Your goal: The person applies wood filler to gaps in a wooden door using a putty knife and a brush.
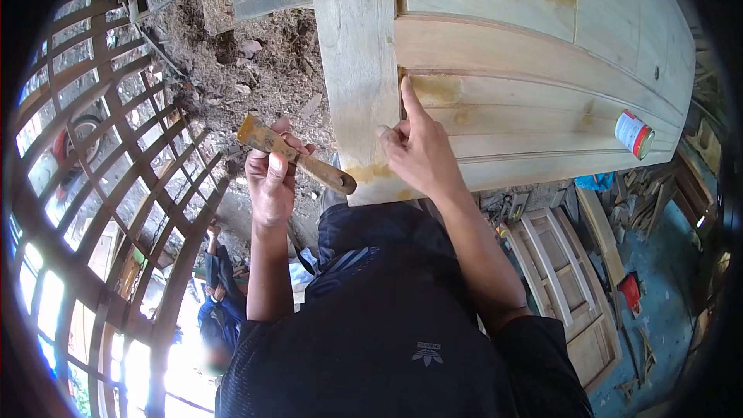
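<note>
My left hand [269, 186] is closed around a putty knife [323, 173], left of the wooden door. Yellow-brown paste coats the knife's blade, which points up and left; its wooden handle has a hole near the end. My right hand [426, 153] reaches over the door [359, 70], index finger stretched out and other fingers curled. That fingertip touches or nearly touches the corner of a panel groove, beside a smear of brownish filler [435, 89]. Nothing shows in this hand. More filler marks the panels and the frame's lower corner.
A tin can [635, 134] with a red, white and blue label stands at the door's right. A wooden lattice [108, 186] rises at left, with another person [220, 302] beyond it. Wood shavings [263, 70] cover the ground. Another panelled door [561, 279] lies lower right.
</note>
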`<action>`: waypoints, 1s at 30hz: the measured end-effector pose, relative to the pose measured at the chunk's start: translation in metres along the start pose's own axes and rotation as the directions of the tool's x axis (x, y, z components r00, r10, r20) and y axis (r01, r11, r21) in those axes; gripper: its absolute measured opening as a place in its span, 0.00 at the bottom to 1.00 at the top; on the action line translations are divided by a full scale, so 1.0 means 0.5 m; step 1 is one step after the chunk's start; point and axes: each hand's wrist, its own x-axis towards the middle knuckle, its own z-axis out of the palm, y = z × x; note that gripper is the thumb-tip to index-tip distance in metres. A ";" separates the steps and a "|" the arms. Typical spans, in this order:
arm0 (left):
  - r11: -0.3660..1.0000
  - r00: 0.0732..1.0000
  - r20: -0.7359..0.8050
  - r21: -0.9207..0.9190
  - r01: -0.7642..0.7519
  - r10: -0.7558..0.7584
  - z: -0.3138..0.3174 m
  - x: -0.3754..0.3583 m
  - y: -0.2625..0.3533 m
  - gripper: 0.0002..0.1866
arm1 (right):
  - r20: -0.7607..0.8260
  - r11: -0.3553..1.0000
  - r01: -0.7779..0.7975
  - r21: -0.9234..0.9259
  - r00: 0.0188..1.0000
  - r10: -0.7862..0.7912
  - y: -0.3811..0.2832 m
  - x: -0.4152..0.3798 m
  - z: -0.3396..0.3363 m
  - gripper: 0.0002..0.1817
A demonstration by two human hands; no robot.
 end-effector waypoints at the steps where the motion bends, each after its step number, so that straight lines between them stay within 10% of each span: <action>1: 1.000 1.000 -0.003 0.007 -0.003 0.003 -0.002 0.000 0.000 0.27 | 0.003 1.000 -0.003 0.001 1.000 0.003 0.005 0.001 0.010 0.46; 6: 1.000 1.000 -0.019 0.014 0.018 -0.018 0.004 0.000 0.005 0.30 | -0.017 0.805 -0.013 0.593 0.999 0.028 0.011 0.015 0.075 0.53; 12: 1.000 1.000 -0.015 0.028 0.006 -0.006 0.004 0.001 0.007 0.29 | 0.013 0.646 -0.077 0.760 0.995 0.104 -0.026 0.027 0.076 0.52; 18: 1.000 1.000 -0.005 0.009 0.000 0.000 0.006 0.002 0.004 0.28 | 0.072 0.810 0.097 0.578 0.983 -0.169 -0.049 0.003 0.075 0.45; 21: 1.000 1.000 -0.004 0.003 -0.016 0.016 0.003 0.003 0.007 0.27 | -0.194 0.840 0.185 0.510 0.976 -0.097 -0.004 0.012 0.072 0.48; 30: 1.000 1.000 -0.021 -0.027 -0.009 0.008 -0.007 0.006 0.003 0.24 | 0.020 0.748 -0.085 0.658 0.995 0.095 0.001 0.024 0.027 0.49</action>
